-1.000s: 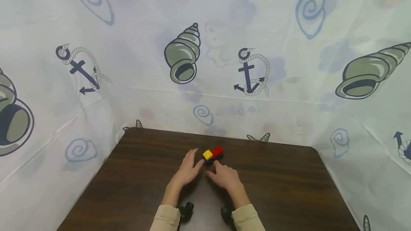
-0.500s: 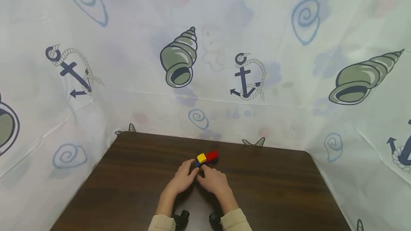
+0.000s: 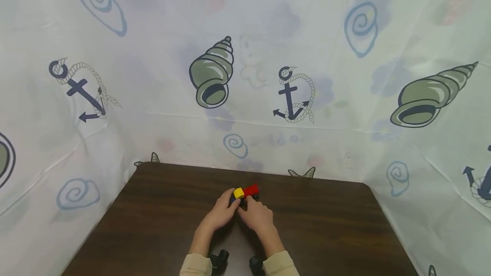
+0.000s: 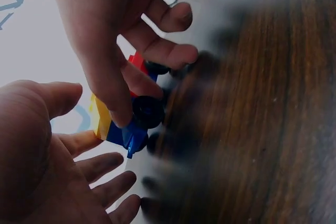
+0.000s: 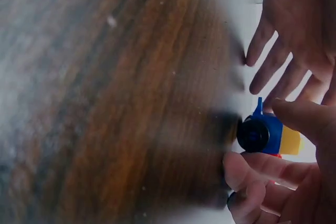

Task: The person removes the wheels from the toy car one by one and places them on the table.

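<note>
Out towards the far side of a dark wooden tabletop [image 3: 330,220], a small toy truck [image 3: 245,192], upright, wheels down, at the fingertips of both hands. Yellow cab [image 3: 238,192] to the left, red rear block [image 3: 251,190] to the right, blue nose [image 5: 274,135] and front wheel [image 5: 253,134] plain in the right wrist view. Around the left end, the left hand [image 3: 218,214], fingers spread and nearly straight, index tip at the yellow cab, thumb well apart, no clamp on anything. At the near side, the right hand [image 3: 258,215], fingers bent, thumb and index close about the front wheel. Hard to tell, with that thumb overlapping the toy, whether pinching or merely touching. Seems to be at the stage of taking hold, with no lift visible. Calls next, by this reading, for a firm, even contact from both sides, low on the blue nose rather than up on the yellow cab. Could easily roll away under a lopsided push, so best steadied first.
</note>
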### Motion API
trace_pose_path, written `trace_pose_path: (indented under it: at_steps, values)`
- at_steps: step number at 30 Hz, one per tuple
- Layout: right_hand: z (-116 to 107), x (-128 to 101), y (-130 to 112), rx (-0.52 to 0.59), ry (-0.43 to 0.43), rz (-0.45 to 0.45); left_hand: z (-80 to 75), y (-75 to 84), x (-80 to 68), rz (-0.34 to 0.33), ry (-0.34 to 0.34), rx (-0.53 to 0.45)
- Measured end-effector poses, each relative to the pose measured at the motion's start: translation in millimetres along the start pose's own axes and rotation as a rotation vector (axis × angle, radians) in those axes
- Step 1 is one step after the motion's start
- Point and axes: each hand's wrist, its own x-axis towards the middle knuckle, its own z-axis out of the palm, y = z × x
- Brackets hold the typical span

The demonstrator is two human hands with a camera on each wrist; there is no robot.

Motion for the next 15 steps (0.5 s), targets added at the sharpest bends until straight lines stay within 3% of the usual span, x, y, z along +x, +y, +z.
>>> trace_pose_path:
  at_steps: [9,15]
  values:
    - [3,3,-2,0.005,0.044,0.038,1.3,5.3,-5.0,0.014,0.0,0.022]
    - [2,2,1,0.052,0.079,0.04,-2.7,21.0,-13.5,0.014,-0.017,0.025]
